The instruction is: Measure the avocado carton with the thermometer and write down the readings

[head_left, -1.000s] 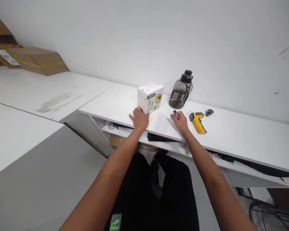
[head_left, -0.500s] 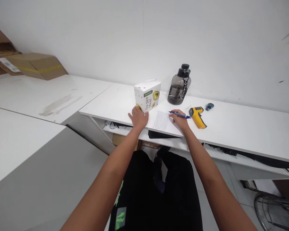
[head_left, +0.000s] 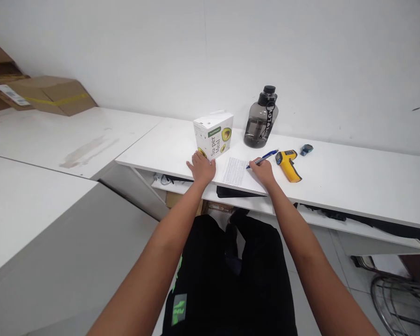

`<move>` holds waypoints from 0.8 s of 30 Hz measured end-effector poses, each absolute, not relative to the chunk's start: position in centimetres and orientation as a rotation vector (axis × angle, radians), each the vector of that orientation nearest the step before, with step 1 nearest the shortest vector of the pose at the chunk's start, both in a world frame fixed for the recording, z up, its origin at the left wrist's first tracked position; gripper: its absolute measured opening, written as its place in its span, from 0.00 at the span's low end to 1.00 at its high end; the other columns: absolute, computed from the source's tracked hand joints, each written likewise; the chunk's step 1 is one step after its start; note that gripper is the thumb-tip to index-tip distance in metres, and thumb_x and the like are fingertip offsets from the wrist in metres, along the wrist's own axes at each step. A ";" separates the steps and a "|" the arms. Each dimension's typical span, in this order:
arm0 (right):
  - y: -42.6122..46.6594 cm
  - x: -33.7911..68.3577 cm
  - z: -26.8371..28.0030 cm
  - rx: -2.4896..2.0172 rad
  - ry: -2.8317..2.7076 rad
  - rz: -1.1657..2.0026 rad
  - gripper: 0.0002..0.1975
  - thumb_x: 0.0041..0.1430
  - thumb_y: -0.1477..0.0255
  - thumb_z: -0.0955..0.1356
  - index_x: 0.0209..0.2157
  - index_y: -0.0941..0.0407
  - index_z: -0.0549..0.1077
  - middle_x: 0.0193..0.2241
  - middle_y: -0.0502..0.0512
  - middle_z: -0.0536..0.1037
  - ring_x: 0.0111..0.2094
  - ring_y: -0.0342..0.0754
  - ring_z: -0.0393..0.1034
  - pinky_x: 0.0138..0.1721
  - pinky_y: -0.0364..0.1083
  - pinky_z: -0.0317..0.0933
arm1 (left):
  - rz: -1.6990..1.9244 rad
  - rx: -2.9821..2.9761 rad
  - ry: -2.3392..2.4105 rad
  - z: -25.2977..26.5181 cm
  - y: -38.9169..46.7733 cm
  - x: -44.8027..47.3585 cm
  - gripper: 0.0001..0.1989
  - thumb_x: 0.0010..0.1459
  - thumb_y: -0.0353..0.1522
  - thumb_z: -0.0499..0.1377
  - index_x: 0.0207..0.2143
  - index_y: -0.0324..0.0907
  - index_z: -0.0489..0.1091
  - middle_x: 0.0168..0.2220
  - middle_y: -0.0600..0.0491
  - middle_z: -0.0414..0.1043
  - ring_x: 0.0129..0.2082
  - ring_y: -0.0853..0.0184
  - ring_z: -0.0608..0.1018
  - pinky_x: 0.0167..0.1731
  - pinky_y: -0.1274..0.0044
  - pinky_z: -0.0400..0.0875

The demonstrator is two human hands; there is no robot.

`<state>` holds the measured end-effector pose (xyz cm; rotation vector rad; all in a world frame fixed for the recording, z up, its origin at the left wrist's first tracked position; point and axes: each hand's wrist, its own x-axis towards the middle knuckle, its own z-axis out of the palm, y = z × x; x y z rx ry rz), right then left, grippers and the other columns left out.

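A sheet of paper (head_left: pixel 235 171) covered in lines of writing lies on the white desk (head_left: pixel 339 172). My right hand (head_left: pixel 262 171) grips a blue pen (head_left: pixel 268 155), its tip low over the paper's right part and its back end tilted up to the right. Fingers spread, my left hand (head_left: pixel 202 168) rests at the paper's left side, in front of a white box (head_left: pixel 215 134) with avocado pictures. Its fingertips overlap the box's lower front; whether they press on it I cannot tell.
Behind the paper stands a grey translucent water bottle (head_left: pixel 261 119). Right of my right hand lie a yellow infrared thermometer (head_left: pixel 289 166) and a small dark blue device (head_left: pixel 306 149). A cardboard box (head_left: pixel 56 95) sits far left. Below the desktop runs a shelf (head_left: pixel 252 202) holding dark items.
The pen has swung from nearly level to tilted, its back end now raised and its tip lower. My left hand stays in place, and the view has shifted slightly.
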<state>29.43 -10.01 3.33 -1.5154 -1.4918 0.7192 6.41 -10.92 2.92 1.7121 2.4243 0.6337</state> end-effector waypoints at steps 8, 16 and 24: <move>-10.1 29.3 3.6 -1.545 -1.523 0.742 0.07 0.50 0.67 0.68 0.22 0.54 0.71 0.23 0.50 0.75 0.31 0.50 0.69 0.37 0.47 0.62 | 0.642 1.723 2.418 3.2 -11.1 6.5 0.39 0.68 0.42 0.47 0.73 0.25 0.45 0.74 0.31 0.50 0.74 0.48 0.54 0.72 0.50 0.43; -10.0 29.4 3.5 -1.523 -1.523 0.720 0.07 0.50 0.67 0.67 0.22 0.54 0.70 0.22 0.49 0.74 0.30 0.49 0.68 0.38 0.47 0.62 | 0.681 1.701 2.414 2.9 -11.0 6.3 0.40 0.68 0.43 0.47 0.73 0.25 0.46 0.74 0.32 0.50 0.74 0.50 0.54 0.72 0.52 0.42; -9.9 29.4 3.5 -1.519 -1.523 0.738 0.06 0.48 0.69 0.67 0.21 0.53 0.70 0.20 0.48 0.72 0.29 0.48 0.67 0.36 0.47 0.62 | 0.683 1.715 2.428 2.9 -10.9 6.3 0.38 0.68 0.42 0.47 0.73 0.27 0.48 0.73 0.31 0.53 0.74 0.49 0.56 0.72 0.52 0.44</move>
